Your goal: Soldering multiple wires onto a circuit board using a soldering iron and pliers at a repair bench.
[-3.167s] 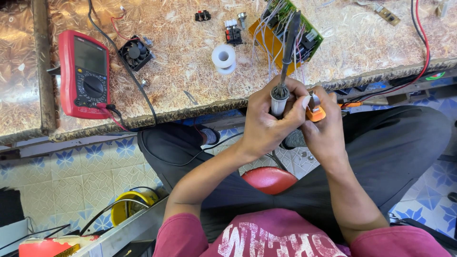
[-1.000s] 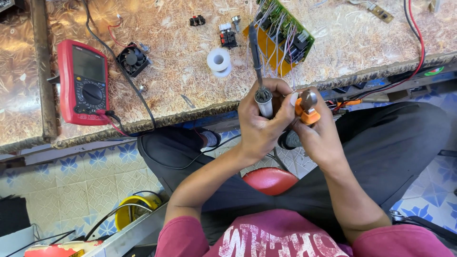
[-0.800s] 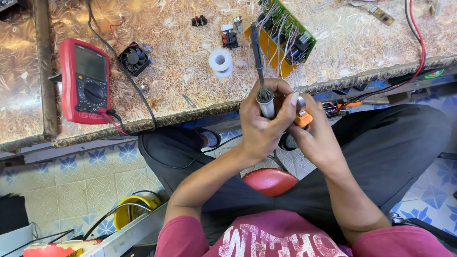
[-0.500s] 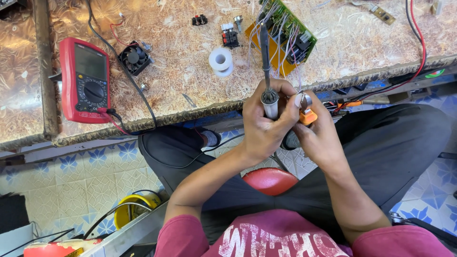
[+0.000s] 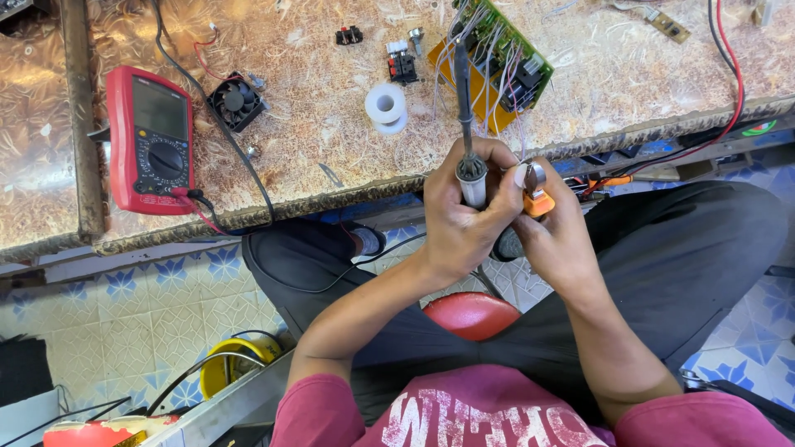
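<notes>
My left hand (image 5: 464, 219) grips a soldering iron (image 5: 465, 124) by its pale handle, tip pointing up and away over the bench edge. My right hand (image 5: 559, 228) is pressed against the left and holds a small orange lighter (image 5: 538, 199) with a metal top, close beside the iron's collar. Both hands hover above my lap, just in front of the workbench (image 5: 331, 157). A green circuit board (image 5: 497, 58) with many white wires lies on the bench right behind the iron's tip.
A red multimeter (image 5: 151, 141) with leads sits at the bench's left. A small black fan (image 5: 236, 101), a white solder spool (image 5: 386, 108) and small connectors (image 5: 402, 64) lie mid-bench. Red and black cables (image 5: 729, 91) run at right. A red stool (image 5: 472, 314) is below.
The iron's shaft has swung from tilted to nearly upright and back a little, while the lighter hand stayed tight against the left hand. Both hands drifted slightly right.
</notes>
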